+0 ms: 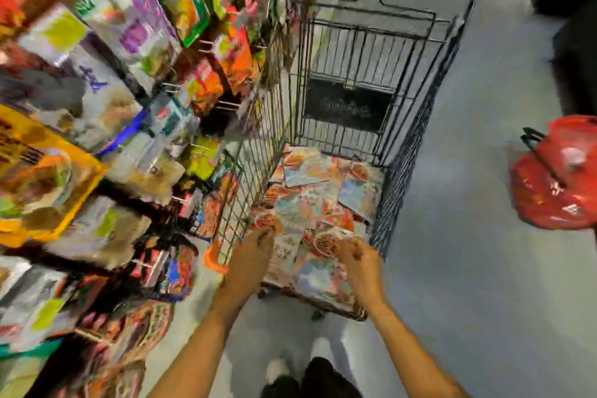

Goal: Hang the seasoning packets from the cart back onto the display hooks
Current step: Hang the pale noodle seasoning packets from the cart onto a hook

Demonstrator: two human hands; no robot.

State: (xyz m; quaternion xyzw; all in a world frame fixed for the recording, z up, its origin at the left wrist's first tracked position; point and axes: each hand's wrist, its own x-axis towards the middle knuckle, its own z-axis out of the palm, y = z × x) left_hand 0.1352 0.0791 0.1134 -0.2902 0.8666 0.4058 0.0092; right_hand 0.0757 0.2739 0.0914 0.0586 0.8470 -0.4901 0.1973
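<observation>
A wire shopping cart [416, 126] stands in the aisle. Its floor is covered by a loose pile of colourful seasoning packets [310, 200]. Both my arms reach into the near end of the cart. My left hand [250, 252] is down on the packets by the cart's left wall; blur hides whether its fingers hold one. My right hand [355, 257] has its fingers curled at the edge of a packet with a round food picture [326, 241]. To the left, the display hooks [226, 104] carry hanging packets, all heavily blurred.
The display rack of hanging packets [97, 107] fills the whole left side, close against the cart. A red shopping basket [559, 178] sits on the grey floor at the right. My shoes [277, 368] are just behind the cart. Dark objects stand at the top right.
</observation>
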